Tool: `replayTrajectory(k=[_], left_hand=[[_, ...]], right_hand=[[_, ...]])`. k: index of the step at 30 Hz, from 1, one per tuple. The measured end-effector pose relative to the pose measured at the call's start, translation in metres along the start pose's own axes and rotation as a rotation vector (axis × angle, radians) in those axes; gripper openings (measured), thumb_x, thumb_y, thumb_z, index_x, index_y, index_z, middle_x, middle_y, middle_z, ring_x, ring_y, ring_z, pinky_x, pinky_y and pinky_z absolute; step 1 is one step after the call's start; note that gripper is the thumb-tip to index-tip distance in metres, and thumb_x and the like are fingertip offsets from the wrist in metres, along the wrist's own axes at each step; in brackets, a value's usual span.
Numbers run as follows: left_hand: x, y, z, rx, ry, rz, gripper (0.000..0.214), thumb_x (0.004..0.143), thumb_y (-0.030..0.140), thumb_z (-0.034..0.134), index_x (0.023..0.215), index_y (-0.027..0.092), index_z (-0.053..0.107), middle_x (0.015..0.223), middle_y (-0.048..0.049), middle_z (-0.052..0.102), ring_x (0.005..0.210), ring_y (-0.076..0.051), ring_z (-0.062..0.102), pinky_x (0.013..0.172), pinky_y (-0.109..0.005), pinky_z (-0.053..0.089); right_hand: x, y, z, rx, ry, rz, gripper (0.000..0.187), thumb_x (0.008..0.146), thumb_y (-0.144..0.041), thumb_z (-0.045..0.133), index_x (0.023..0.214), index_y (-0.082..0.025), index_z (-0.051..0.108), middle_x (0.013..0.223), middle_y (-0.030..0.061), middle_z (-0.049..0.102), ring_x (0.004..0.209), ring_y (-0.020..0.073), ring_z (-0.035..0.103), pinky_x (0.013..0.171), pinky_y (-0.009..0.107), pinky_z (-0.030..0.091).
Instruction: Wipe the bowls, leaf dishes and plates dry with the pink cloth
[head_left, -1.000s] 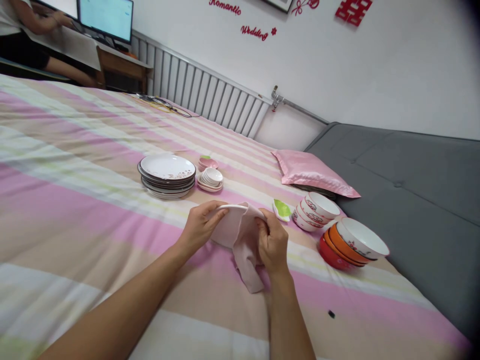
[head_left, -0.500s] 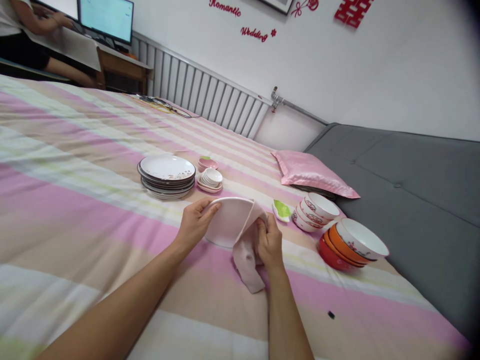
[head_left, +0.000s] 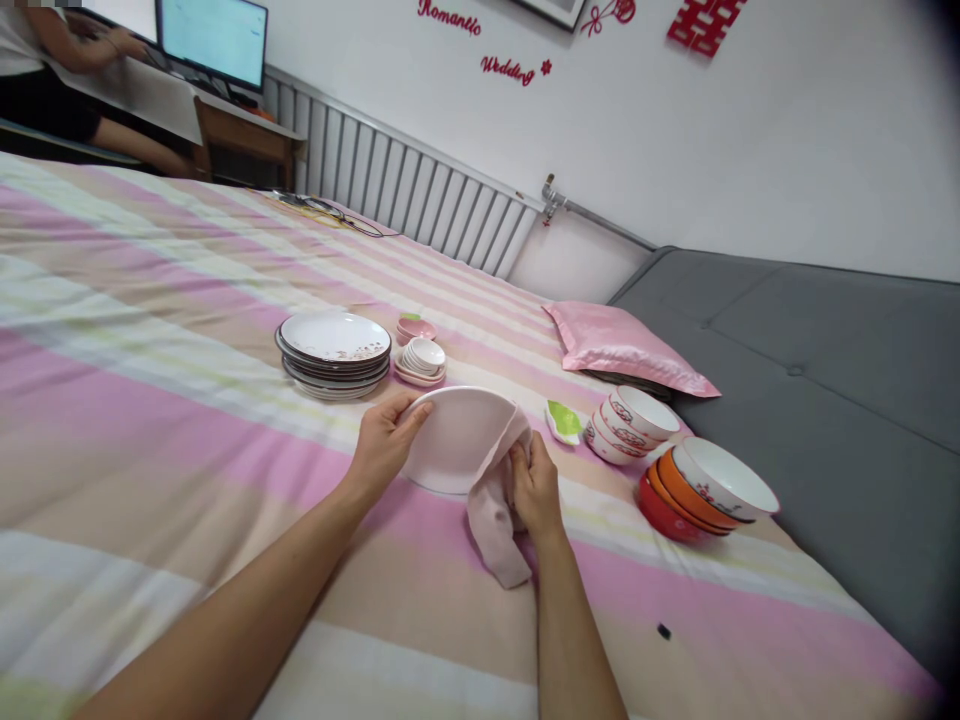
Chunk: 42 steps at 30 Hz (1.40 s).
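Note:
A white plate point(head_left: 450, 440) is held tilted above the striped bedspread. My left hand point(head_left: 386, 440) grips its left rim, thumb on the near face. At the right edge, my right hand point(head_left: 535, 480) is closed on a pale pink cloth point(head_left: 495, 530) folded over the rim, its loose end hanging down. Beyond the plate stand a stack of dark-rimmed plates point(head_left: 335, 340) and a group of small white dishes point(head_left: 424, 355). A green leaf-shaped dish point(head_left: 564, 422) lies to the right of the cloth.
Stacked patterned bowls point(head_left: 630, 425) and larger orange and white bowls point(head_left: 701, 490) stand right, near the grey headboard point(head_left: 810, 360). A pink pillow point(head_left: 626, 345) lies behind. A small black object point(head_left: 664, 631) rests near front. Cables point(head_left: 337, 212) lie far back; a person point(head_left: 67, 80) sits at a desk.
The plate has tilted slightly and its top edge has risen a little. Both hands have shifted slightly left, the cloth still over the right rim.

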<state>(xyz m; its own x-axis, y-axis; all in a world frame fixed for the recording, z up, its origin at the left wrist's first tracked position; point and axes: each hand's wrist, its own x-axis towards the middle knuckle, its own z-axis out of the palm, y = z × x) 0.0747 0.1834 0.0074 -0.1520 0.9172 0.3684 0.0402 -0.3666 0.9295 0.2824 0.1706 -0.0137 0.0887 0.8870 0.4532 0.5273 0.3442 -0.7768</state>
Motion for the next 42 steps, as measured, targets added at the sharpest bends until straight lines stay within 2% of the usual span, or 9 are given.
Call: replayTrajectory(k=[7, 20, 24, 29, 31, 34, 36, 39, 42], left_hand=[[-0.006, 0.009, 0.004, 0.092, -0.052, 0.136, 0.028, 0.081, 0.039, 0.057, 0.089, 0.015, 0.069, 0.085, -0.0032, 0.07, 0.079, -0.016, 0.06, 0.071, -0.024, 0.045], [-0.013, 0.014, 0.011, 0.187, -0.125, 0.346, 0.02, 0.084, 0.03, 0.055, 0.09, 0.019, 0.07, 0.088, -0.0048, 0.072, 0.083, -0.017, 0.064, 0.077, -0.026, 0.047], [-0.017, 0.016, 0.013, 0.219, -0.168, 0.386, 0.018, 0.082, 0.024, 0.054, 0.088, 0.018, 0.069, 0.085, -0.0054, 0.071, 0.081, -0.017, 0.063, 0.075, -0.027, 0.047], [-0.02, 0.015, 0.014, 0.246, -0.19, 0.395, 0.018, 0.073, 0.011, 0.047, 0.075, 0.018, 0.064, 0.074, -0.001, 0.065, 0.072, -0.014, 0.059, 0.067, -0.023, 0.045], [-0.021, 0.014, 0.015, 0.192, -0.183, 0.326, 0.019, 0.072, 0.013, 0.051, 0.086, 0.018, 0.062, 0.077, -0.001, 0.067, 0.074, -0.015, 0.061, 0.068, -0.024, 0.046], [-0.023, 0.014, 0.017, 0.053, -0.183, 0.215, 0.052, 0.073, 0.017, 0.057, 0.123, 0.02, 0.044, 0.086, -0.0009, 0.069, 0.078, -0.014, 0.063, 0.07, -0.024, 0.049], [-0.024, 0.014, 0.017, 0.036, -0.167, 0.244, 0.065, 0.075, 0.018, 0.058, 0.135, 0.022, 0.032, 0.097, -0.0026, 0.069, 0.081, -0.013, 0.064, 0.072, -0.025, 0.05], [-0.024, 0.014, 0.016, 0.164, -0.189, 0.419, 0.046, 0.079, 0.015, 0.052, 0.124, 0.025, 0.052, 0.108, -0.0037, 0.067, 0.092, -0.014, 0.063, 0.082, -0.026, 0.048], [-0.023, 0.015, 0.014, 0.254, -0.211, 0.504, 0.03, 0.08, 0.012, 0.048, 0.1, 0.023, 0.068, 0.099, -0.0026, 0.071, 0.094, -0.015, 0.063, 0.085, -0.026, 0.046]], right_hand=[[-0.002, -0.017, -0.005, -0.06, 0.104, -0.116, 0.025, 0.092, -0.039, 0.041, 0.1, -0.02, 0.053, 0.079, -0.0007, 0.06, 0.071, 0.0152, 0.055, 0.065, 0.025, 0.04], [-0.007, -0.052, -0.011, -0.351, 0.176, -0.45, 0.016, 0.092, -0.026, 0.044, 0.097, -0.02, 0.057, 0.092, 0.0044, 0.062, 0.088, 0.0176, 0.055, 0.079, 0.03, 0.042], [-0.011, -0.064, -0.009, -0.429, 0.167, -0.514, 0.015, 0.091, -0.024, 0.045, 0.099, -0.02, 0.058, 0.096, 0.0052, 0.064, 0.091, 0.019, 0.055, 0.081, 0.032, 0.041], [-0.016, -0.077, -0.005, -0.497, 0.133, -0.532, 0.018, 0.09, -0.021, 0.047, 0.103, -0.02, 0.06, 0.102, 0.0053, 0.065, 0.095, 0.0199, 0.055, 0.084, 0.035, 0.038], [-0.017, -0.079, -0.004, -0.503, 0.122, -0.524, 0.019, 0.089, -0.02, 0.047, 0.104, -0.02, 0.06, 0.1, 0.0049, 0.065, 0.094, 0.0199, 0.055, 0.083, 0.035, 0.037], [-0.017, -0.079, -0.006, -0.491, 0.105, -0.509, 0.017, 0.089, -0.019, 0.047, 0.101, -0.02, 0.06, 0.096, 0.0046, 0.064, 0.091, 0.0198, 0.054, 0.081, 0.034, 0.037], [-0.016, -0.078, -0.007, -0.478, 0.088, -0.502, 0.016, 0.089, -0.018, 0.047, 0.099, -0.02, 0.06, 0.095, 0.0045, 0.064, 0.09, 0.0197, 0.054, 0.08, 0.033, 0.038], [-0.015, -0.077, -0.009, -0.462, 0.074, -0.505, 0.015, 0.089, -0.019, 0.047, 0.097, -0.02, 0.06, 0.093, 0.0042, 0.064, 0.088, 0.0191, 0.053, 0.079, 0.032, 0.038], [-0.014, -0.075, -0.01, -0.445, 0.073, -0.511, 0.013, 0.089, -0.02, 0.048, 0.095, -0.02, 0.06, 0.091, 0.0036, 0.063, 0.086, 0.0184, 0.053, 0.079, 0.032, 0.038]])
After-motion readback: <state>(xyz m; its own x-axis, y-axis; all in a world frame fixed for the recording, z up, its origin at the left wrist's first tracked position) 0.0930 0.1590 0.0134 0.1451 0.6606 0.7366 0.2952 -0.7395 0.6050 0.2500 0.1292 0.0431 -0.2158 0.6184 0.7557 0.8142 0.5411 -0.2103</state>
